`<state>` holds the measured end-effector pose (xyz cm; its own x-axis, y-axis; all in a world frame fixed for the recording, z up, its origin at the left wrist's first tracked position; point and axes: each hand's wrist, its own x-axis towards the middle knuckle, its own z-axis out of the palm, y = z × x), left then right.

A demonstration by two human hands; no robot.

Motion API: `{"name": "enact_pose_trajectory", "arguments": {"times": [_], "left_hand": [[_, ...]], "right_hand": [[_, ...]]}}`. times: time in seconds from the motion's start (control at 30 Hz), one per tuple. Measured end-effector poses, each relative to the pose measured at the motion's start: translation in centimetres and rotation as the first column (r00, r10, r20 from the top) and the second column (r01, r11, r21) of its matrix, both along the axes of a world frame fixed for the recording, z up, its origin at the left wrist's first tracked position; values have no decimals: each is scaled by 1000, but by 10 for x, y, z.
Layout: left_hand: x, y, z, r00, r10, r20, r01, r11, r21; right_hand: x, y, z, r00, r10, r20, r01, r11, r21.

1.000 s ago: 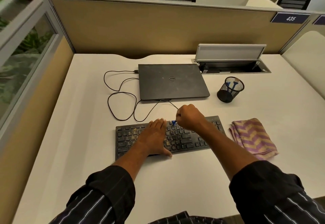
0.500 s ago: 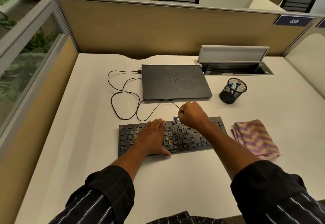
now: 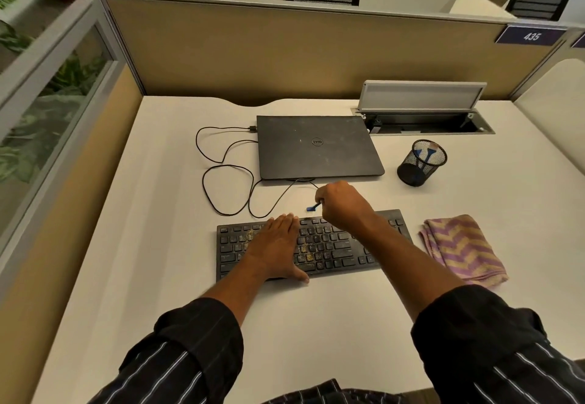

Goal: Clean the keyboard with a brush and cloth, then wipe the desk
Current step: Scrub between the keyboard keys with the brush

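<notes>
- On the desk, toward the near edge: keyboard, black, middle keys specked with yellowish crumbs.
- Pressed flat on its left-middle keys — left hand, fingers straight and together, thumb along the near edge.
- Over the top row, at the far edge: right hand, curled tight round a small blue brush, tip poking out to the left; touching the keys or just clear of them — cannot tell.
- Just right of the keyboard: folded cloth, purple-and-tan zigzag, untouched.
- Behind: closed laptop with a looped cable plugged in at its left; off to its right, a mesh cup.
</notes>
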<state>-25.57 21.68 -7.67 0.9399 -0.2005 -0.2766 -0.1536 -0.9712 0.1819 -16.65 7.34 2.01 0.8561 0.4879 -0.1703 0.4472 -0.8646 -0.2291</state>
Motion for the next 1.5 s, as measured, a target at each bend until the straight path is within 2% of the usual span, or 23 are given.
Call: {"name": "enact_pose_trajectory", "arguments": {"times": [0.2,0.4,0.6,0.83,1.0,1.23,1.37,1.5], "left_hand": [[-1,1,1,1000,-4,2,4,1000,-15],[-1,1,1,1000,3,2,-2,1000,-26],[-5,7,1,1000,19,-11,-19,1000,-12],[-8,12,2,999,45,14,-45,999,-11],[-12,15,4,998,63,24,-62,998,-15],[-14,17,6,998,59,21,-59,998,-3],[-14,19,3,998,59,12,-59,998,-3],[-15,23,1,998,60,11,-60,998,-10]], "right_hand": [[-4,-3,-7,998,33,-56,-37,997,-72],[1,2,1,1000,3,-13,-3,1000,-12],[-1,-2,-4,998,13,-58,-18,997,-80],[-1,10,-7,999,-30,-26,32,998,60],[-12,13,-13,996,-38,-87,39,999,16],[-7,18,-11,994,-80,-81,88,991,98],[-15,19,-17,988,-85,-127,92,995,48],[-12,20,-16,987,-107,-119,116,991,72]]}}
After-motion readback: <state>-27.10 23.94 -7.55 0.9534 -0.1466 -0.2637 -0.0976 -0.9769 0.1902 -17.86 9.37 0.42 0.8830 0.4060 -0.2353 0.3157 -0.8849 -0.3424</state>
